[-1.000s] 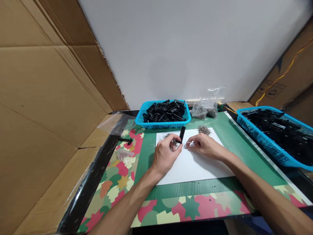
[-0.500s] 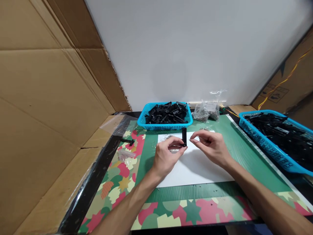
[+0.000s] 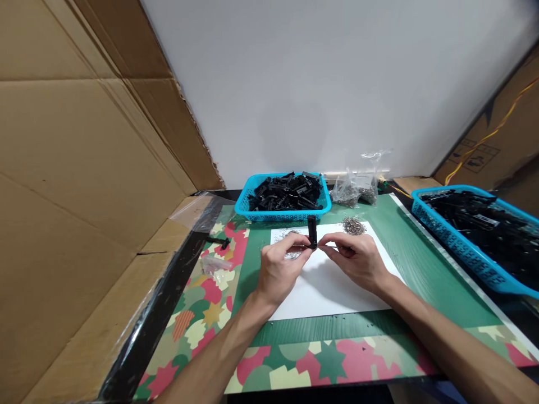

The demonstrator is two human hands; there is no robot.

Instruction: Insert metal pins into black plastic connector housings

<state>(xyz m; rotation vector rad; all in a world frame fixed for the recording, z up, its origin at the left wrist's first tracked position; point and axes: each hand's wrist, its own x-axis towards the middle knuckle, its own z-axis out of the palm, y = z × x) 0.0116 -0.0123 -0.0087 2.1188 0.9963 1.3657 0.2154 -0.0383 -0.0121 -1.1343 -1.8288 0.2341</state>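
Observation:
My left hand (image 3: 281,266) pinches the lower end of a black plastic part (image 3: 312,230), which stands upright over the white paper (image 3: 332,289). At the part's lower right edge are the fingertips of my right hand (image 3: 357,258). They are pinched together, and whatever small thing lies between them is too tiny to name. A pile of small metal pieces (image 3: 354,226) rests on the paper behind my right hand. Another scatter of small metal pieces (image 3: 287,234) is partly hidden behind my left hand.
A blue basket of black parts (image 3: 283,215) stands at the back, beside clear bags of metal pieces (image 3: 356,188). Another blue basket (image 3: 467,255) is at the right. On the left lie a loose black part (image 3: 219,242) and a small plastic bag (image 3: 215,265). Cardboard (image 3: 84,168) walls the left side.
My right hand has moved left, so its fingertips now meet the black part's lower end. The metal pile behind it shows more fully. My left hand still holds the part, slightly further left in view.

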